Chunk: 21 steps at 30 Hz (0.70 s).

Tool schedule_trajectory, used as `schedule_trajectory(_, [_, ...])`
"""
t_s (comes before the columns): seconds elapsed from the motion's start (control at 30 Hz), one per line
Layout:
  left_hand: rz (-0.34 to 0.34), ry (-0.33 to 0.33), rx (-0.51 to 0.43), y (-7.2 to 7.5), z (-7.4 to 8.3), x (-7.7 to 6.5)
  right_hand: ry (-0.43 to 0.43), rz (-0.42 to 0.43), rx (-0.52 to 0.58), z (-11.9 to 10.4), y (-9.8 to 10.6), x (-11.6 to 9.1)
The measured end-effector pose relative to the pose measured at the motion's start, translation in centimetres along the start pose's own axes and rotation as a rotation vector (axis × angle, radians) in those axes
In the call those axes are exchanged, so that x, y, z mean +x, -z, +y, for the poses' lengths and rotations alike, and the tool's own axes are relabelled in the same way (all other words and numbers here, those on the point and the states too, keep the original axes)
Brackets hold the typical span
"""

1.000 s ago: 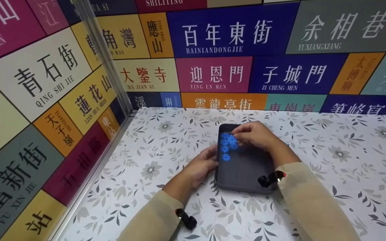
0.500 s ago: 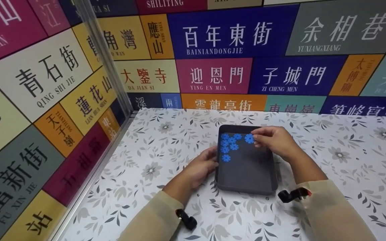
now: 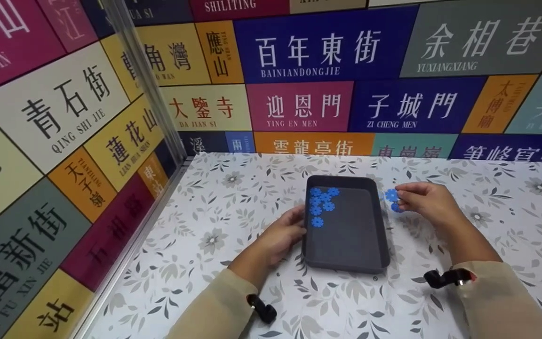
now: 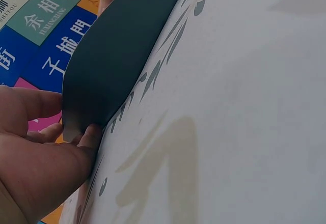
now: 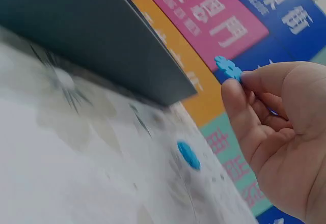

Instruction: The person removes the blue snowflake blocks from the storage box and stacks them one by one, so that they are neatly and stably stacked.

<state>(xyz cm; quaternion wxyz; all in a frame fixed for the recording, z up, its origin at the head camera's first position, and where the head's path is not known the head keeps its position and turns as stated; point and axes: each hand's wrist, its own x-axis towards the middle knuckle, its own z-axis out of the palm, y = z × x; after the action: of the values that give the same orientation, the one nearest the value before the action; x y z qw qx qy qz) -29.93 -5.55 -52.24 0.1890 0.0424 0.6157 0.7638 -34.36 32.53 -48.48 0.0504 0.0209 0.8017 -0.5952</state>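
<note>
While left hand [image 3: 282,237] touches tray [image 3: 346,238], right hand [image 3: 427,203] pinches blue flower [image 5: 228,68]

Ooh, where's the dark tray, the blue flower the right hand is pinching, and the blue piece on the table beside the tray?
Dark tray [image 3: 346,245]: head view, on its bare floor.
Pinched blue flower [image 5: 228,68]: right wrist view, on its visible petals.
Loose blue piece [image 5: 189,155]: right wrist view, on its middle.

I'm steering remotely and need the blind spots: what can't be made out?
Tray, both wrist views: its wall hides the inside.
Held blue flower, right wrist view: right hand covers part.
Right hand, left wrist view: tray hides most.
SHILITING sign, head view: top edge cuts it.
</note>
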Motion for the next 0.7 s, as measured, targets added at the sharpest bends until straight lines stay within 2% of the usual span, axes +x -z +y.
schedule_trajectory(0.33, [0.009, 0.011, 0.000, -0.1, 0.2, -0.1, -0.076, 0.035, -0.015, 3.5, 1.7, 0.7])
schedule_trajectory(0.57, [0.010, 0.020, -0.003, -0.1, 0.2, -0.2, -0.077, 0.060, -0.121, 3.8, 1.2, 0.8])
schedule_trajectory(0.7, [0.006, 0.024, -0.009, 0.0, 0.2, -0.2, -0.089, 0.080, -0.139, 3.7, 0.9, 0.8])
